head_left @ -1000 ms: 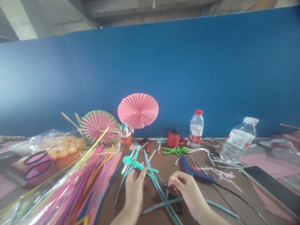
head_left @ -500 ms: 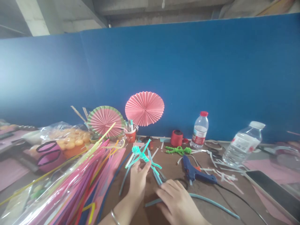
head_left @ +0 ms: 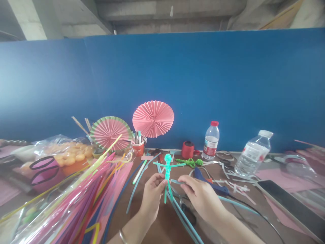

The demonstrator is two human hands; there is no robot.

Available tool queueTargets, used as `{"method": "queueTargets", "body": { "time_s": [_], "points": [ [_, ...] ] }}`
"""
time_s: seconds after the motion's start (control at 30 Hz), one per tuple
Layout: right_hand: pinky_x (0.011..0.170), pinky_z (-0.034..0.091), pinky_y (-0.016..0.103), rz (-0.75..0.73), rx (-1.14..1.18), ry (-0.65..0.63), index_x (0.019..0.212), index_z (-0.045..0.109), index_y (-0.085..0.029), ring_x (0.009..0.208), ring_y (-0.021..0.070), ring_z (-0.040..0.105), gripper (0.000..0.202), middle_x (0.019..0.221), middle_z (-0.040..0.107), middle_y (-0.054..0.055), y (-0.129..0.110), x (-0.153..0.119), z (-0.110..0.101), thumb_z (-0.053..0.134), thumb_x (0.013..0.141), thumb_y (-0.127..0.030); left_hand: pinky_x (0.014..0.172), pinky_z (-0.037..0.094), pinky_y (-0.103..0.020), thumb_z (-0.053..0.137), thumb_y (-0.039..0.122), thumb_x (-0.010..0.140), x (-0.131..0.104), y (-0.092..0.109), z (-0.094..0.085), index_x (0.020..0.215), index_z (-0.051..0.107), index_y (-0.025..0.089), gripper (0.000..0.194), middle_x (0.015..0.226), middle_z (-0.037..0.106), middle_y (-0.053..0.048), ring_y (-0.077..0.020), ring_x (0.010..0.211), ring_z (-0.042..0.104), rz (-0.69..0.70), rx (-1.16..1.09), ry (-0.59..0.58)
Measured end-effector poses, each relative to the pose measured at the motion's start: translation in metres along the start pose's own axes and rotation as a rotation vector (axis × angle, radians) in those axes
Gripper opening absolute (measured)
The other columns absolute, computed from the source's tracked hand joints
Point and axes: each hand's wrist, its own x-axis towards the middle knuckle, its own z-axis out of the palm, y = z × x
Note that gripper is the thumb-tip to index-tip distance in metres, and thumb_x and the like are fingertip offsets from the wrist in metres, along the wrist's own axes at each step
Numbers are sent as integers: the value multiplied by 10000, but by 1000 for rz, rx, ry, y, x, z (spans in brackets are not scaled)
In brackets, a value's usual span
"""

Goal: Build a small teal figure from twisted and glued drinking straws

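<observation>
I judge the figure [head_left: 167, 172], held up over the counter [head_left: 162, 231], wound at head and torso with its thin legs apparently left unwound, my left grip [head_left: 151, 192] pinching its lower body, my right [head_left: 203, 194] a blue strand [head_left: 175, 182].

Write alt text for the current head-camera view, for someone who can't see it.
A person's left hand holds a turquoise fuzzy stick figure upright over a brown table, while the right hand pinches a pale blue strip beside it. Behind are a pink pleated disc, a red-capped bottle and a blue partition.
</observation>
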Motion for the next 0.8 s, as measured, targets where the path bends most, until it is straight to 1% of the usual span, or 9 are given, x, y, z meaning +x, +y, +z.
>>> {"method": "queueTargets", "body": {
  "time_s": [0.07,0.13,0.23,0.3,0.4,0.5,0.57,0.7,0.8],
  "points": [
    [627,416,242,11,28,5,806,556,-220,677,150,566,174,750,606,0,5,5,2,421,792,-112,399,306,-137,656,254,669,-1,-1,1,799,560,169,182,656,613,6,-58,496,495,-8,-22,-11],
    [634,417,238,46,78,14,758,551,-209,680,144,555,166,741,593,-1,6,8,7,430,770,-96,441,349,-151,657,230,665,-1,-1,3,811,567,162,185,678,612,-4,-70,533,519,-11,-45,-37],
    [633,412,221,125,158,24,757,554,-211,696,135,550,146,741,587,-10,5,8,15,438,785,-126,532,406,-185,656,165,654,-2,-2,5,818,567,156,187,718,619,-22,-100,611,556,-24,-47,-92],
    [629,404,211,151,185,21,754,560,-216,695,129,546,138,735,581,-16,5,6,18,443,800,-158,554,413,-198,658,136,644,-1,-2,6,814,562,156,196,725,624,-27,-111,631,563,-33,-30,-97],
    [593,386,204,148,155,-3,739,565,-221,655,122,529,136,712,567,-20,7,4,19,454,800,-172,567,414,-207,661,131,641,-1,-6,7,809,559,161,199,712,625,-22,-117,636,560,-25,6,-101],
    [588,374,211,126,68,0,724,563,-219,655,130,515,137,704,555,-12,11,3,20,456,790,-164,615,423,-220,660,142,646,1,-10,6,811,570,160,189,711,628,-22,-128,677,560,-11,43,-129],
    [602,369,217,98,15,9,711,559,-215,665,135,510,136,700,553,-8,13,2,21,461,777,-147,629,424,-214,671,139,631,2,-12,6,807,579,158,200,708,630,-18,-127,694,555,-4,62,-108],
    [624,356,225,49,-56,50,690,548,-205,665,133,499,131,691,553,-6,15,1,24,470,755,-121,620,426,-205,707,122,568,1,-10,10,778,593,143,240,672,629,-13,-122,674,554,-12,77,-22],
    [613,344,224,20,-93,84,671,541,-198,650,127,489,140,670,545,-8,15,1,26,469,736,-97,619,432,-217,707,140,565,-1,-6,14,768,595,135,231,663,636,-23,-128,659,559,-27,81,-8]
  ]
}}
